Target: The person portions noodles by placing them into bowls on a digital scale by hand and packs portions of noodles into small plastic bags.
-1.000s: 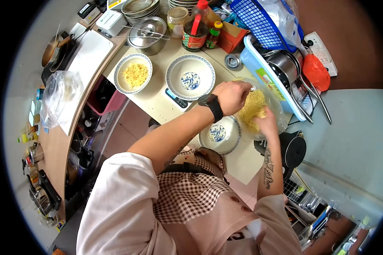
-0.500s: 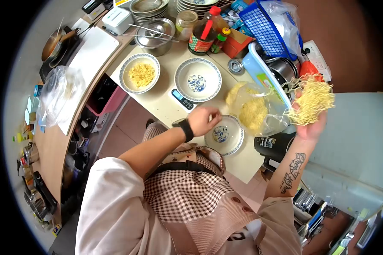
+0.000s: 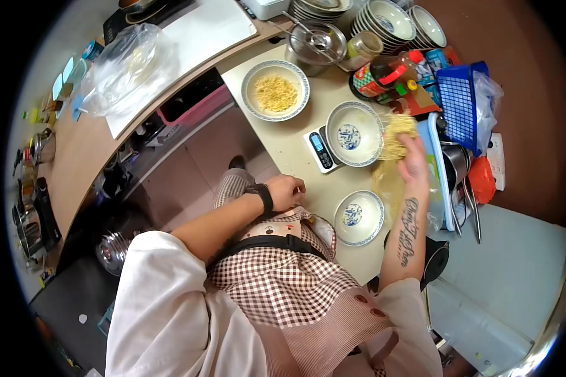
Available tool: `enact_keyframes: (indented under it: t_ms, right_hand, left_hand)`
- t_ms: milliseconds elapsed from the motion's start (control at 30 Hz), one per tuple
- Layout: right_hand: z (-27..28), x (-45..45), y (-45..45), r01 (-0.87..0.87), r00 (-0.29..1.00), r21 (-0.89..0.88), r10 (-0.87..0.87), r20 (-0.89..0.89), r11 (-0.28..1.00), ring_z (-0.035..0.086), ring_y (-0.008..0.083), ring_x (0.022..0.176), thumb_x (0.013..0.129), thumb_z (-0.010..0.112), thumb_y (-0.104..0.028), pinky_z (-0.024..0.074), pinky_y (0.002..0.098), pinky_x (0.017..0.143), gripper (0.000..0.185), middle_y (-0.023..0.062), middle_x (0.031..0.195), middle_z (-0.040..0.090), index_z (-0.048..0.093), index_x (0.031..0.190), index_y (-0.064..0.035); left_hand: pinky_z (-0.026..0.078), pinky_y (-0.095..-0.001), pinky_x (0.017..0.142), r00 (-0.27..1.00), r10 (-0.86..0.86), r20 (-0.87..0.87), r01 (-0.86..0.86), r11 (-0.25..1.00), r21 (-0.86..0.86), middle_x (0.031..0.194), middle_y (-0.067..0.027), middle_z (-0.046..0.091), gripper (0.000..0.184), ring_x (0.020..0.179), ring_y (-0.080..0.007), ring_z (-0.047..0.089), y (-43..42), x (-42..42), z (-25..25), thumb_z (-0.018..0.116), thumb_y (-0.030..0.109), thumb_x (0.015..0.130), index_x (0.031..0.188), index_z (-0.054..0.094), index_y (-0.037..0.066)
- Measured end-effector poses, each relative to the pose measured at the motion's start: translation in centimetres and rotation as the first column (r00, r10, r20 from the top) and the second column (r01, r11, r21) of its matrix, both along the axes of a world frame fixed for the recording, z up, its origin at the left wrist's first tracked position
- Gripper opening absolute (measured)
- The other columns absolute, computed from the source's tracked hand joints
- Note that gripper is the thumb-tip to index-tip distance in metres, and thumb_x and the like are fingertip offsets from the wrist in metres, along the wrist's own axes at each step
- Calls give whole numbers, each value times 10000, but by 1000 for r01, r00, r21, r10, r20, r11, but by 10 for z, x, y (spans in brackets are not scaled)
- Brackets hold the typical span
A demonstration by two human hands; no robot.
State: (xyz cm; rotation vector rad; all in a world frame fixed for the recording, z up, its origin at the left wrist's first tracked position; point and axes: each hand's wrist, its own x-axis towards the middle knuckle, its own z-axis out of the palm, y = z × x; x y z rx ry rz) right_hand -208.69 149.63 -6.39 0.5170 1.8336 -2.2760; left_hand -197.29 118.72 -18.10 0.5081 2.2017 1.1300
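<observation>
My right hand [image 3: 413, 162] grips a bundle of thin yellow noodles [image 3: 397, 135], held at the right rim of a blue-patterned bowl [image 3: 349, 136]. That bowl rests on a small digital scale [image 3: 321, 152]. My left hand [image 3: 285, 192], with a dark band on its wrist, is loosely curled at the table's front edge, with nothing visible in it. Another bowl [image 3: 277, 70] at the far left of the table contains yellow noodles [image 3: 275, 94]. A third bowl [image 3: 359, 218] has no noodles in it. Partly behind my right forearm lies a clear plastic bag [image 3: 388, 188].
At the back stand a lidded pot [image 3: 317, 44], a jar [image 3: 363, 49], a dark sauce bottle [image 3: 374, 78] and stacked bowls [image 3: 388, 22]. A light-blue bin [image 3: 443, 182] and a blue basket [image 3: 457, 103] border the right. A plastic bag [image 3: 129, 69] lies on the left counter.
My right hand has carried the noodles leftward, from beyond the bin to the bowl on the scale. My left hand has drawn back toward my body. The camera view has shifted.
</observation>
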Motion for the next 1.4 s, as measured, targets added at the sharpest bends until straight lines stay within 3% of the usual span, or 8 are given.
enact_keyframes:
  t_ms: [100, 200, 533, 633, 733, 900, 1100, 1400]
  right_hand:
    - [-60, -16, -19, -155, 984, 388, 107, 143, 909, 640, 242, 1127, 881, 681, -102, 521, 348, 927, 534, 143, 1181, 660, 524, 1384, -14]
    - [-81, -12, -29, -166, 975, 927, 196, 104, 336, 658, 209, 1057, 905, 679, -128, 526, 324, 880, 451, 154, 1145, 678, 568, 1319, 12]
    - [-2, 117, -29, 12, 1000, 719, -6, -10, 695, 535, 65, 624, 924, 671, -72, 434, 226, 576, 130, 4, 705, 619, 676, 907, 57]
    - [-39, 163, 37, 414, 895, 689, -125, -429, 595, 508, 54, 577, 936, 656, -87, 407, 207, 547, 167, 6, 662, 595, 660, 849, 55]
    - [-46, 166, 94, 419, 884, 785, -401, -239, 456, 603, 159, 604, 926, 656, -135, 476, 279, 593, 199, 54, 684, 648, 681, 879, 57]
    - [-115, 143, 166, -41, 996, 967, -66, 59, 250, 591, 398, 1146, 850, 666, -174, 460, 455, 974, 286, 192, 1121, 681, 709, 1071, 3]
    - [-127, 132, 152, -372, 899, 911, 175, 402, -179, 502, 364, 1228, 829, 682, -137, 414, 430, 1038, 440, 172, 1246, 581, 632, 1258, -59]
    - [-135, 157, 190, -123, 991, 989, -33, 126, 85, 553, 379, 1112, 815, 690, -87, 467, 424, 955, 354, 166, 1178, 571, 611, 1161, -74]
  left_hand:
    - [552, -414, 785, 998, 26, 52, -25, 999, -21, 904, -140, 738, 234, 836, -319, 704, -14, 2, -1, 646, 264, 898, 1018, 728, 80]
    - [551, -413, 785, 995, 35, 89, -32, 999, -28, 911, -138, 739, 237, 844, -319, 704, -23, 3, 1, 649, 267, 898, 1024, 727, 82]
    - [549, -412, 793, 998, 14, 59, -15, 1000, 8, 911, -149, 734, 229, 843, -320, 701, -18, -11, -7, 643, 246, 901, 1038, 719, 78]
    - [548, -414, 800, 998, -54, 14, 54, 999, 3, 923, -159, 731, 226, 847, -330, 697, -6, -17, 1, 638, 228, 894, 1034, 715, 69]
    - [547, -417, 812, 995, -98, 23, 98, 995, 12, 957, -169, 726, 219, 875, -336, 692, 11, -16, -2, 632, 206, 883, 1027, 714, 64]
    - [546, -419, 837, 975, -223, -17, 223, 975, 15, 981, -161, 720, 211, 918, -336, 684, 45, 1, -1, 624, 189, 876, 1022, 711, 64]
    - [538, -432, 868, 927, -368, -65, 369, 929, 4, 1009, -134, 713, 199, 944, -335, 679, 96, 17, 23, 632, 202, 879, 1021, 705, 82]
    - [542, -419, 769, 884, -419, -206, 465, 833, 300, 918, -113, 705, 122, 850, -312, 683, 207, 30, 74, 660, 173, 896, 977, 684, 86]
